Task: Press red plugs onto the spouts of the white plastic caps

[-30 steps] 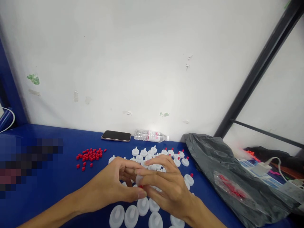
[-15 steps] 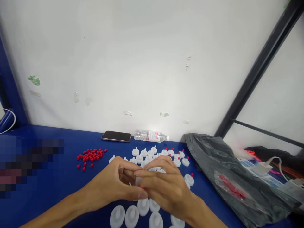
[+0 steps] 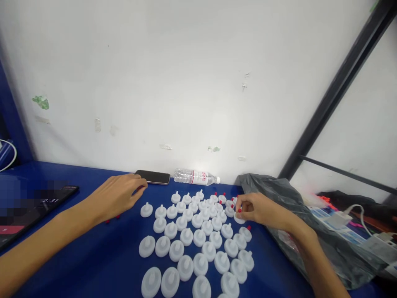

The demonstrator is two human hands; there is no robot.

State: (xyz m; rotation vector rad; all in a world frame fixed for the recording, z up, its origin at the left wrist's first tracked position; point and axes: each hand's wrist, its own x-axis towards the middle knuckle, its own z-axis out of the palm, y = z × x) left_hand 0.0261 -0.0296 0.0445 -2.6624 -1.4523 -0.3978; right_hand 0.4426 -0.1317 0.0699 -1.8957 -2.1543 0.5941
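My right hand (image 3: 256, 210) is at the right edge of the group, its fingers closed around a white round nozzle lid with a red tip (image 3: 239, 218), low over the blue table. My left hand (image 3: 124, 193) hovers at the left over the small red caps (image 3: 118, 216), hiding most of them. Its thumb and forefinger are slightly apart, and nothing shows between them. Many white nozzle lids (image 3: 199, 238) stand spout up between my hands. Several lids along the right side, such as one near my right hand (image 3: 245, 234), wear red caps on their spouts.
A dark phone (image 3: 156, 178) and a clear plastic bottle (image 3: 196, 177) lie along the wall. At left lies another device showing a timer (image 3: 49, 201). A dark plastic bag (image 3: 322, 240) covers the right side, beside a white plug with a cable (image 3: 343, 219).
My hands have parted from the middle. The left moved left over the red caps; the right moved right to the capped lids with a lid in it. More white lids are uncovered.
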